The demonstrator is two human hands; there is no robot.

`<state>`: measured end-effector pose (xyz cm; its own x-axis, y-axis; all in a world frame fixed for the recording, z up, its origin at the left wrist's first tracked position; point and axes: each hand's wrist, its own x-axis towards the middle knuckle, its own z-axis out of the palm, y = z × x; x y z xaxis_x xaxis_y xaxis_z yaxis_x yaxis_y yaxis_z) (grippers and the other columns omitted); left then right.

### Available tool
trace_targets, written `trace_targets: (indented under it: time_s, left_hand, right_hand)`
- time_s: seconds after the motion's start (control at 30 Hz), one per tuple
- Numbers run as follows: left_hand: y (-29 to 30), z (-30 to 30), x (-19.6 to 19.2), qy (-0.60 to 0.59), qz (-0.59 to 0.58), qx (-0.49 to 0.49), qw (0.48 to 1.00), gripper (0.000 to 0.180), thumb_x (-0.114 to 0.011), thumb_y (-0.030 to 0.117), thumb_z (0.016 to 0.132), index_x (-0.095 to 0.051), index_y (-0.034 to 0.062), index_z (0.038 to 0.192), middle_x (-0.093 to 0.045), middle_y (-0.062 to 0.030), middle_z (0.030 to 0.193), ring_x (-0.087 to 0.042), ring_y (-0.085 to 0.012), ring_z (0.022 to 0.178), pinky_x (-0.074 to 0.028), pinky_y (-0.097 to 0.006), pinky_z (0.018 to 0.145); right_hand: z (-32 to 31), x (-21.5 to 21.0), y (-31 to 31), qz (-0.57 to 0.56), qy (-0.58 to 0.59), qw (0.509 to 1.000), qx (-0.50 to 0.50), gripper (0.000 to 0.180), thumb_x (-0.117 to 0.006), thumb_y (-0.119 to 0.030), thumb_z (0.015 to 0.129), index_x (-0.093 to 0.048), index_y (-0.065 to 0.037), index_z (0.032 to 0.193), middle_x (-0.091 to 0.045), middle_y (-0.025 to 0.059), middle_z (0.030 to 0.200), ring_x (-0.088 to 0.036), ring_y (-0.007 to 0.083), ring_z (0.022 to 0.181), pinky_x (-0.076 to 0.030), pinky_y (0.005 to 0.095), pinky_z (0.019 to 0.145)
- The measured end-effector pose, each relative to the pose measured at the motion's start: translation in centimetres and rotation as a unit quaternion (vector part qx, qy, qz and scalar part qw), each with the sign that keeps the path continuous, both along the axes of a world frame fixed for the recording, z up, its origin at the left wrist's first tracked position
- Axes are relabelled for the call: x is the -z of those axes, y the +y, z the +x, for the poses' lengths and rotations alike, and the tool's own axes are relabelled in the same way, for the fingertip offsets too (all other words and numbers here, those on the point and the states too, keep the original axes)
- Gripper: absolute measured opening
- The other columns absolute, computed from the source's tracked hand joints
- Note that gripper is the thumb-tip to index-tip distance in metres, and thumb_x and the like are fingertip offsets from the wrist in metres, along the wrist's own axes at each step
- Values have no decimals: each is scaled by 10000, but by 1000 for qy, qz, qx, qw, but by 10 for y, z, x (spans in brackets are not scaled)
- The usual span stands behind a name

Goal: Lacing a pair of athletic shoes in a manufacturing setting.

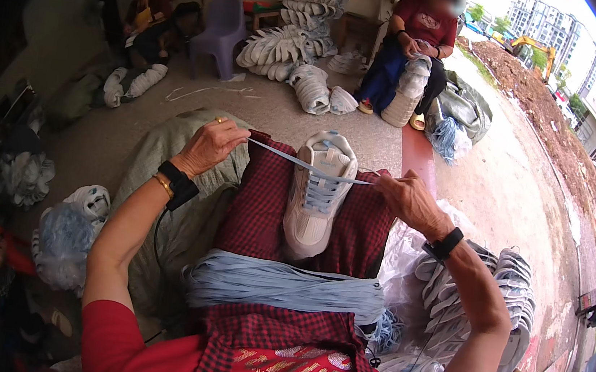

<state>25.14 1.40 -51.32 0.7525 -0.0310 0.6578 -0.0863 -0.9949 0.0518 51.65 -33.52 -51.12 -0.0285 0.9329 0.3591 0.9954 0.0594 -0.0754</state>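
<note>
A white sneaker (309,220) stands between my thighs, toe toward me, with light blue lace crossing its tongue in rows. My left hand (212,146) pinches one end of the pale blue shoelace (279,153), up and to the left of the shoe. On the right, my right hand (412,202) is closed on the other part of the lace, which runs taut across the shoe's upper eyelets. Across my lap lies a thick bundle of light blue laces (280,286), over a red and black checked apron (256,203).
Stacked white shoe uppers (498,287) lie at my right, beside clear plastic. A green woven sack (164,150) sits at my left, near bagged shoes (71,235). Ahead are a purple chair (218,32), piled shoes (291,47) and a seated person (419,39) handling shoes.
</note>
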Motion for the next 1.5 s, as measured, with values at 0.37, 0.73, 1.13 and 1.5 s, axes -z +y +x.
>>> trace_targets:
  time_s: [0.37, 0.73, 1.13, 1.5]
  left_hand:
    - [111, -138, -39, -57, 64, -169, 982, 156, -658, 13, 868, -685, 14, 1022, -650, -141, 845, -623, -334, 827, -490, -396, 746]
    - [79, -153, -39, -183, 55, -271, 943, 207, -633, -44, 864, -696, 15, 1051, -548, -115, 888, -582, -302, 793, -481, -387, 731]
    - [-78, 53, 17, 16, -537, 115, 835, 260, -533, -14, 931, -726, 9, 1102, -682, -16, 968, -654, -92, 865, -528, -222, 810]
    - [-106, 65, 42, -12, -487, 70, 870, 231, -595, 12, 878, -742, -7, 1055, -741, -77, 888, -666, -79, 816, -548, -246, 746]
  right_hand:
    - [85, -64, -195, 37, -97, 925, 366, 89, -512, -127, 982, -556, -60, 944, -647, 137, 770, -627, 366, 731, -463, 509, 807]
    - [17, -35, -138, 453, -18, 827, 333, 168, -579, 32, 932, -665, -23, 1065, -623, 97, 938, -642, 193, 841, -511, 309, 707]
    - [-61, 28, 36, 196, 467, 855, 111, 71, -697, -45, 902, -657, 13, 894, -660, 8, 801, -579, 56, 745, -479, 234, 677]
    - [-50, 39, 52, 182, 495, 846, 80, 62, -668, 2, 825, -622, -11, 866, -629, 3, 710, -570, 57, 655, -456, 242, 595]
